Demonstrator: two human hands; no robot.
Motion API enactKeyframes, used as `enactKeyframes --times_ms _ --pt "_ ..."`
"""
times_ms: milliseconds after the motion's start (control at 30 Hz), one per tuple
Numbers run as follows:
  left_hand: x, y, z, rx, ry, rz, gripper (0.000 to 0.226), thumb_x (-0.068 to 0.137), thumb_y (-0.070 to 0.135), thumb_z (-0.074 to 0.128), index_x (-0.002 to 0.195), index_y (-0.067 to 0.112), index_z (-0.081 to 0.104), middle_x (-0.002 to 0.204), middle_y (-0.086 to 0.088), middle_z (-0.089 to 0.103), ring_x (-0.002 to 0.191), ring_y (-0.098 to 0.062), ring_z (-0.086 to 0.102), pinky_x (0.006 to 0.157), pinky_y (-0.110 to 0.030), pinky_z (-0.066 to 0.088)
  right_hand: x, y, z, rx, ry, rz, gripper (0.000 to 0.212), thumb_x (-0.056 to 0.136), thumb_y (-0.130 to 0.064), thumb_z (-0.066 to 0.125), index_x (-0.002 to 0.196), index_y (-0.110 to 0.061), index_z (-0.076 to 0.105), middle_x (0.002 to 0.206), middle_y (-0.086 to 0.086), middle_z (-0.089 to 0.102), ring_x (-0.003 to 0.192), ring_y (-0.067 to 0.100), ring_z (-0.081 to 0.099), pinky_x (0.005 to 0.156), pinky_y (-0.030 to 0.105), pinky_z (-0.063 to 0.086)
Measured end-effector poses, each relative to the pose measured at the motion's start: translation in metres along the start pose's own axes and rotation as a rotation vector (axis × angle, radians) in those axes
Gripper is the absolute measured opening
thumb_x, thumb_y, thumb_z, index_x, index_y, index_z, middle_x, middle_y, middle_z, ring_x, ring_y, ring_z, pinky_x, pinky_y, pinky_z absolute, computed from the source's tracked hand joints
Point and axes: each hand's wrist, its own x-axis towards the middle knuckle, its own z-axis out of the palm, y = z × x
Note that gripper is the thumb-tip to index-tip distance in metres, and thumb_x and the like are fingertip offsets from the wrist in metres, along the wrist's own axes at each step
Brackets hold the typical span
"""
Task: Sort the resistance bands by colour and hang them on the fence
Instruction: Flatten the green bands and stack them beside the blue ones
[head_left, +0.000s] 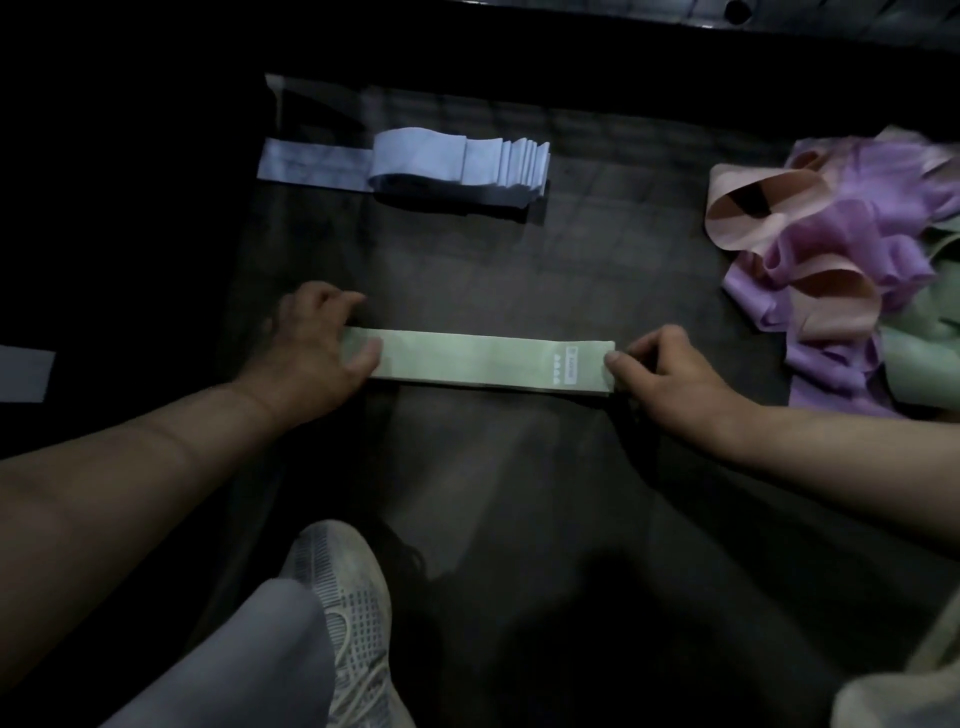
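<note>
Currently, the green band (483, 364) lies flat and straight on the dark floor (571, 270), running left to right between the two hands. A printed label (569, 366) shows near its right end.

The left hand (322, 348) holds the left end of the band: the thumb lies on the top face and the fingers are curled at the far edge. The right hand (670, 379) pinches the right end between thumb and forefinger, with the other fingers curled behind. Both hands are therefore clamped on the same band, one at each end.

Surrounding items:
- A stack of pale bands (467, 161) lies on the floor beyond the green band and well apart from it. Its layers are fanned out toward the right, and one flat strip sticks out to the left.
- A heap of mixed bands (857, 260) lies to the right, near the right hand but not touching it. Purple, peach and green bands are tangled together in loose loops.
- A pale strip (23, 374) shows at the left edge of the view, past the left forearm; what it is cannot be told.
- A light mesh shoe (348, 613) stands on the floor on the near side of the band, below the left hand, with a grey trouser leg (249, 660) over it.

The lighting is dim, and the far edge of the floor is lost in shadow.
</note>
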Motion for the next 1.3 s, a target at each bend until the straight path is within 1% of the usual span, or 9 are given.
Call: enactKeyframes --times_ms 133,233,400,467,533,667,867,1167,1300 --pt "0.000 0.005 0.005 -0.433 0.092 -0.430 0.040 0.099 0.025 0.054 0.136 0.009 0.056 0.140 -0.021 0.047 0.127 -0.033 0.048 0.108 -0.026 0.034 0.003 0.005 0.005 0.013 0.009 0.043 0.025 0.092 -0.042 0.063 0.091 -0.018 0.056 0.089 0.003 0.066 0.085 0.022 0.063 0.073 0.032 0.047" --pt "-0.004 0.005 0.009 -0.530 0.099 -0.405 0.032 0.100 0.015 0.053 0.129 0.005 0.062 0.127 -0.017 0.063 0.116 -0.026 0.059 0.090 -0.018 0.038 0.004 0.001 0.007 -0.008 0.013 0.030 0.022 0.093 -0.037 0.065 0.085 -0.018 0.056 0.082 0.000 0.061 0.079 0.018 0.057 0.069 0.028 0.040" --pt "0.000 -0.001 0.010 -0.504 0.088 -0.406 0.035 0.099 0.018 0.055 0.131 0.005 0.061 0.131 -0.017 0.061 0.120 -0.027 0.057 0.099 -0.022 0.039 0.005 0.001 0.009 -0.034 0.033 0.040 0.025 0.089 -0.036 0.069 0.083 -0.019 0.052 0.084 0.001 0.060 0.079 0.018 0.057 0.066 0.028 0.039" --pt "-0.002 -0.003 0.009 -0.357 0.079 -0.324 0.051 0.092 0.033 0.060 0.137 0.008 0.056 0.136 -0.018 0.051 0.125 -0.032 0.050 0.108 -0.029 0.035 0.003 -0.001 0.007 -0.051 0.097 -0.003 0.030 0.083 -0.038 0.072 0.090 -0.019 0.050 0.100 0.005 0.057 0.090 0.022 0.057 0.079 0.032 0.045" --pt "-0.005 -0.003 0.003 -0.093 0.072 -0.051 0.075 0.075 0.054 0.059 0.140 0.017 0.050 0.137 -0.012 0.043 0.128 -0.031 0.042 0.111 -0.038 0.032 0.001 -0.006 0.002 -0.296 0.134 -0.263 0.051 0.074 -0.043 0.076 0.109 -0.014 0.052 0.115 0.007 0.047 0.110 0.026 0.049 0.097 0.038 0.041" --pt "0.000 -0.011 -0.002 0.253 -0.123 0.413 0.095 0.065 0.057 0.077 0.146 0.020 0.045 0.142 -0.007 0.042 0.131 -0.029 0.040 0.110 -0.041 0.028 0.009 -0.018 -0.007 -0.806 -0.098 -0.639 0.090 0.072 -0.058 0.076 0.140 -0.009 0.043 0.138 0.014 0.043 0.127 0.034 0.042 0.108 0.043 0.033" --pt "0.010 -0.003 -0.003 0.320 -0.150 0.409 0.072 0.076 0.037 0.080 0.138 0.014 0.052 0.132 -0.012 0.050 0.117 -0.034 0.051 0.097 -0.042 0.041 0.018 -0.028 0.003 -0.764 -0.163 -0.650 0.054 0.082 -0.037 0.070 0.124 -0.009 0.052 0.119 0.011 0.045 0.110 0.031 0.045 0.096 0.043 0.043" --pt "0.007 -0.001 -0.008 0.393 -0.184 0.444 0.071 0.070 0.042 0.080 0.130 0.012 0.057 0.122 -0.013 0.054 0.107 -0.035 0.057 0.089 -0.042 0.047 0.020 -0.018 0.004 -0.824 -0.158 -0.679 0.064 0.081 -0.045 0.068 0.131 -0.010 0.047 0.125 0.011 0.042 0.113 0.031 0.044 0.098 0.043 0.043" --pt "0.005 0.009 -0.013 0.379 -0.147 0.432 0.078 0.067 0.068 0.053 0.126 0.016 0.060 0.119 -0.010 0.058 0.105 -0.031 0.059 0.091 -0.040 0.044 0.015 -0.009 -0.008 -0.822 -0.093 -0.673 0.081 0.081 -0.064 0.052 0.140 -0.010 0.042 0.137 0.015 0.041 0.125 0.034 0.042 0.106 0.044 0.036"
